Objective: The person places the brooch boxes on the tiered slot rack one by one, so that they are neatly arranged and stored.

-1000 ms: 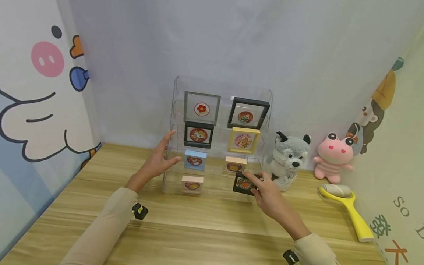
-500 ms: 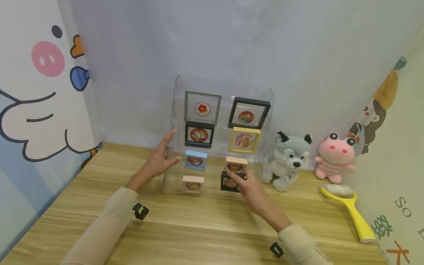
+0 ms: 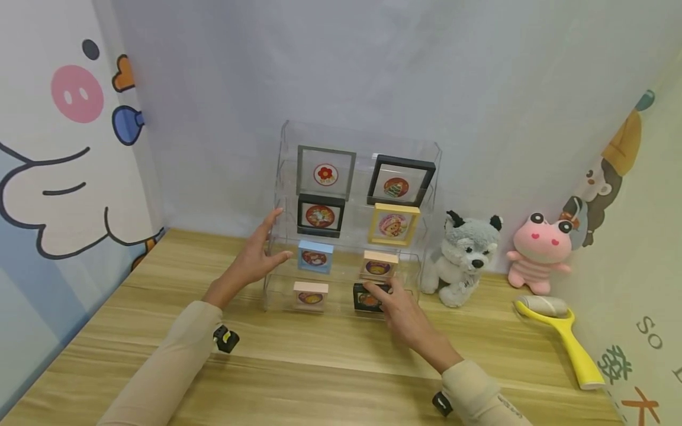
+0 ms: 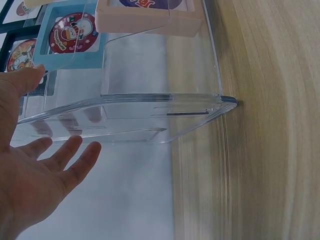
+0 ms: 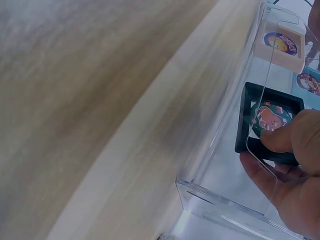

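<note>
A clear stepped display stand [image 3: 277,171] holds several small framed badges. My right hand [image 3: 404,313] pinches a small black frame [image 3: 365,300] on the lowest tier, right of a pale pink frame [image 3: 311,289]. In the right wrist view, the thumb lies across the front of the black frame [image 5: 247,117] and fingers are behind it; its badge shows a pinkish figure on green. My left hand [image 3: 249,263] is at the stand's left side. In the left wrist view, that hand [image 4: 35,185] has spread fingers by the clear side panel, thumb near the light-blue frame [image 4: 45,57].
Upper tiers hold a grey frame [image 3: 300,171], black frames [image 3: 321,199] and a yellow frame [image 3: 396,208]. Right of the stand sit a grey husky plush [image 3: 469,242] and a pink frog plush [image 3: 538,245]. A yellow-handled lint roller [image 3: 572,349] lies on the wooden table [image 3: 319,378].
My right hand has carried the black frame leftward from the stand's right end, then slightly down onto the lowest tier below the peach frame. The left hand stays in place.
</note>
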Tool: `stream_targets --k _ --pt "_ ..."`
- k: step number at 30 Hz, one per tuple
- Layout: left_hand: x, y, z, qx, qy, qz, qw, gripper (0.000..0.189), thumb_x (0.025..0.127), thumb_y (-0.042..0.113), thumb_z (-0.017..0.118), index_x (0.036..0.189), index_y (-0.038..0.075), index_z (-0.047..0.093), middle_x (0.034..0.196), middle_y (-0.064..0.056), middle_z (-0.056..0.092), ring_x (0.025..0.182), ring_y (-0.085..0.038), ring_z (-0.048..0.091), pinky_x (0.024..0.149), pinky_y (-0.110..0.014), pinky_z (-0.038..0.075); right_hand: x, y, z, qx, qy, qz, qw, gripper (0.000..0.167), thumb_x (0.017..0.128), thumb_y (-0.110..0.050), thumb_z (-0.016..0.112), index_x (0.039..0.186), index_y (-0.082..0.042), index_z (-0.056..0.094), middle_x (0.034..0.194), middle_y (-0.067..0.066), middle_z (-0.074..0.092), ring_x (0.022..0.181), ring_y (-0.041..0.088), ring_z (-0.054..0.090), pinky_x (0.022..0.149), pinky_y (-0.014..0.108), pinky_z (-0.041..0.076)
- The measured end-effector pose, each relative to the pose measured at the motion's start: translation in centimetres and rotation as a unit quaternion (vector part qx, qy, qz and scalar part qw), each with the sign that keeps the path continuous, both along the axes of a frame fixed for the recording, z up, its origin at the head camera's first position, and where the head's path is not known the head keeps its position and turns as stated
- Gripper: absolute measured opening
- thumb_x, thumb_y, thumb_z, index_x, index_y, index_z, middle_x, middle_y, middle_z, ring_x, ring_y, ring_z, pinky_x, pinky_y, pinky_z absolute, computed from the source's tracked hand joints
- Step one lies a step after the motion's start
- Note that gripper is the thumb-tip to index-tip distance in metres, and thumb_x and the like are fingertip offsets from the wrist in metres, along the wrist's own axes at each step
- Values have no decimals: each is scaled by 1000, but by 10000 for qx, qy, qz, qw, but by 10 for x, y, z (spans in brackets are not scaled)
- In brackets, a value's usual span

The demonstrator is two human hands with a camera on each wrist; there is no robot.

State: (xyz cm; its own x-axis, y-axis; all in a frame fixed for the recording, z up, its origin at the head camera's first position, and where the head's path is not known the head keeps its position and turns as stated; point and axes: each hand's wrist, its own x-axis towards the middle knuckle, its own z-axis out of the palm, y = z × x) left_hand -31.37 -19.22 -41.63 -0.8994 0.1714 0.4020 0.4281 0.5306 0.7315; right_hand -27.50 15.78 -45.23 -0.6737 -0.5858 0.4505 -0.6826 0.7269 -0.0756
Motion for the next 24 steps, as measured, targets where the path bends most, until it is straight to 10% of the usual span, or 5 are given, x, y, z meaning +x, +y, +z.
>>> stream_targets --k 24 --pt "0 -1 1 -11 -5 -16 10000 90 90 12 74 160 16 17 164 -25 19 130 -56 44 84 -59 52 -1 4 -2 -155 72 -33 9998 51 81 9 75 125 -14 62 103 17 56 66 19 53 54 29 44"
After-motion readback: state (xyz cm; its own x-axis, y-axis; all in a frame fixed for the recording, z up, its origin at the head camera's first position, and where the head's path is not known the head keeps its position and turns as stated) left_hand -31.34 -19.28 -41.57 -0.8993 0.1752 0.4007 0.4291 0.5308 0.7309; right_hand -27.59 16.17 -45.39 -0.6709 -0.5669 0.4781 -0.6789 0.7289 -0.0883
